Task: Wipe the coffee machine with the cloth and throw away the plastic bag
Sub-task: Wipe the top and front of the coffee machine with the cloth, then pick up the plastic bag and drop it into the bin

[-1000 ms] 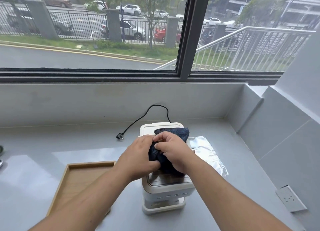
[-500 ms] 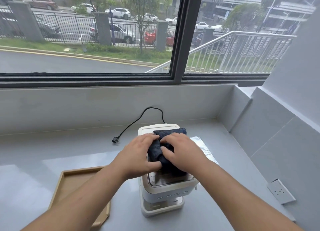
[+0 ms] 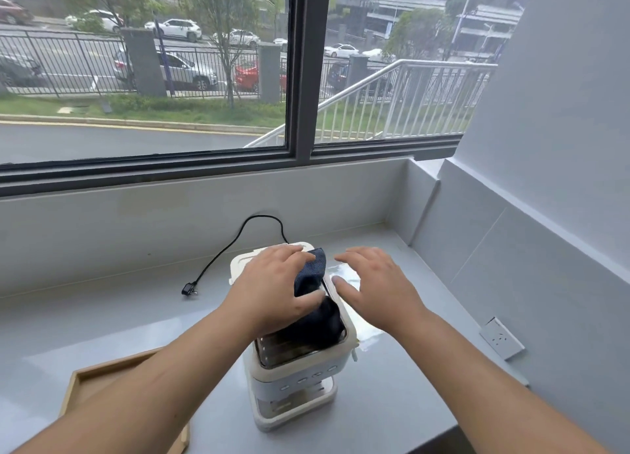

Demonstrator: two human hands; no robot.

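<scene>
Here the wiping step is in hand, as I judge it: the left hand is pressing the dark blue folded cloth onto the top of the small white coffee machine, which is standing on the pale grey bench under the window. The fingers of this hand are lying nearly straight over the cloth and the thumb is resting on its near side. They are not clenched round it, so the hand is pressing more than grasping. The cloth is lying mostly under the left palm, and only its far corner and its darker near part are showing. The right hand is hovering just beside the machine, on its right, with the fingers released, spread and grasping nothing. The clear, shiny plastic bag is lying flat on the bench just right of the machine, under the right hand, and nobody is holding it; whether the hand is touching it, I cannot tell. The next move is probably calling for sliding the cloth across the top and then down the sides. The free hand should be steadying the machine, because it is looking light. After that the bag is needing a pinch and a bin, and no bin is showing.
</scene>
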